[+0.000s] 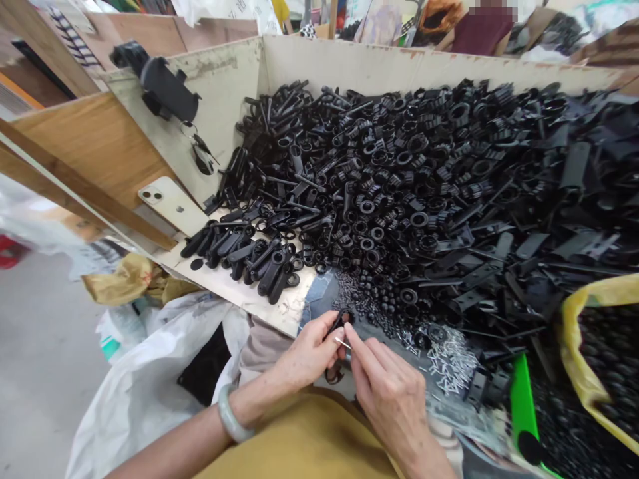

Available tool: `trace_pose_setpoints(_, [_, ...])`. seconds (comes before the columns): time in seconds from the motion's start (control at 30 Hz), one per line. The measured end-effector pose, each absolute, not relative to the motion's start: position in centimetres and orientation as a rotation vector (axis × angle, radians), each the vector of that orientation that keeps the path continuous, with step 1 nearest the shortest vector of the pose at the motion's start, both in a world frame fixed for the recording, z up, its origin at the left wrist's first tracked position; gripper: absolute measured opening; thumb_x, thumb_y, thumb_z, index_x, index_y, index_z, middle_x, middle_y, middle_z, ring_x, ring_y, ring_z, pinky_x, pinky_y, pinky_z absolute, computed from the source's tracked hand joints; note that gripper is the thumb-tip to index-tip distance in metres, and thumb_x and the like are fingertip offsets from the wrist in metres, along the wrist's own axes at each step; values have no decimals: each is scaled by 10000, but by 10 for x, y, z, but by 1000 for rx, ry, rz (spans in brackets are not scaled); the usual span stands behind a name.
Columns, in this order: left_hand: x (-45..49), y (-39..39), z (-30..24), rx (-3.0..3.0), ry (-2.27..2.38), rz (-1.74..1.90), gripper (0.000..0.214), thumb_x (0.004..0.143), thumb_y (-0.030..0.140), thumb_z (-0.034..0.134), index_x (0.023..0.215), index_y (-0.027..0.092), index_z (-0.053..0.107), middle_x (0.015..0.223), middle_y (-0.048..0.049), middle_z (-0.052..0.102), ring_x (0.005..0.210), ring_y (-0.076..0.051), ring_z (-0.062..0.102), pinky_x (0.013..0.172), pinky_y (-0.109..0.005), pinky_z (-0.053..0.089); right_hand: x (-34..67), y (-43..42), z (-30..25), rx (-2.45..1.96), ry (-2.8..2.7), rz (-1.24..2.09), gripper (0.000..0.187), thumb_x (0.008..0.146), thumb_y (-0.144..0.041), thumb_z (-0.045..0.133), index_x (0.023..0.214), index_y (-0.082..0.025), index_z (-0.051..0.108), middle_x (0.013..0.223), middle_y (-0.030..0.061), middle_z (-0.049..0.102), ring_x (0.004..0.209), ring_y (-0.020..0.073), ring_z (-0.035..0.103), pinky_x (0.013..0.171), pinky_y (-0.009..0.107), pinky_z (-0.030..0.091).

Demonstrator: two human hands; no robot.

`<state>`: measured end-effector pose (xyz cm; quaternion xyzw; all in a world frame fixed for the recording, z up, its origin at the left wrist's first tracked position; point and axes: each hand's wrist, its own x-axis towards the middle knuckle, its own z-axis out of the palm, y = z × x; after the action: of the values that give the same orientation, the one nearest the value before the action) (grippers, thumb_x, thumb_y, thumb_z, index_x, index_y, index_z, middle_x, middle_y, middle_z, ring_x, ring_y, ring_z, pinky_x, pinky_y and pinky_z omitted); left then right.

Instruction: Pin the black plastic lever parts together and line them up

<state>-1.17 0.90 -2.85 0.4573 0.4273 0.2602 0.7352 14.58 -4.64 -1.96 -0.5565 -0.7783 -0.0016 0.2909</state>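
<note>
My left hand pinches a small black plastic part at the near edge of the work table. My right hand is closed on a thin metal pin and holds it against that part. Both hands sit just in front of a huge heap of black plastic parts: rings, levers and flat strips. A row of assembled black levers lies to the left of the hands. A scatter of small metal pins lies to the right of them.
A white phone leans on the table's left wall, below a black holder and hanging keys. A yellow bag of black parts stands at the right, a green scoop beside it. White sacks lie low left. Another person sits beyond the far wall.
</note>
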Motion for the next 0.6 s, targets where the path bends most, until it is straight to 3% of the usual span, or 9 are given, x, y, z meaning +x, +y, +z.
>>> trace_pose_setpoints(0.1, [-11, 9, -30, 986, 910, 587, 346, 957, 533, 587, 1079, 211, 552, 693, 60, 526, 498, -89, 482, 486, -215, 424, 150, -46, -16, -1460, -2037, 172, 356, 1046, -140, 464, 1329, -151, 681, 842, 51, 737, 691, 157, 696, 644, 259, 496])
trace_pose_setpoints(0.27, [-10, 10, -26, 1005, 930, 598, 300, 968, 503, 566, 963, 204, 553, 683, 55, 520, 499, -77, 432, 474, -204, 348, 164, -48, -10, -1456, -1900, 444, 374, 1066, -228, 472, 1419, -215, 594, 1177, 82, 765, 965, 184, 759, 803, 258, 593])
trace_pose_setpoints(0.47, [-10, 12, -19, 1045, 957, 596, 288, 972, 488, 550, 942, 201, 552, 666, 53, 529, 516, -80, 391, 492, -213, 288, 166, -52, -17, -1458, -1964, 323, 387, 1066, -140, 407, 1350, -226, 656, 896, 47, 724, 717, 143, 720, 661, 217, 556])
trace_pose_setpoints(0.6, [-10, 11, -18, 1051, 945, 599, 308, 977, 505, 538, 939, 199, 552, 672, 54, 513, 519, -80, 383, 498, -211, 293, 161, -51, -20, -1497, -1995, 224, 383, 1080, -152, 396, 1347, -193, 668, 829, 32, 681, 670, 132, 691, 621, 212, 517])
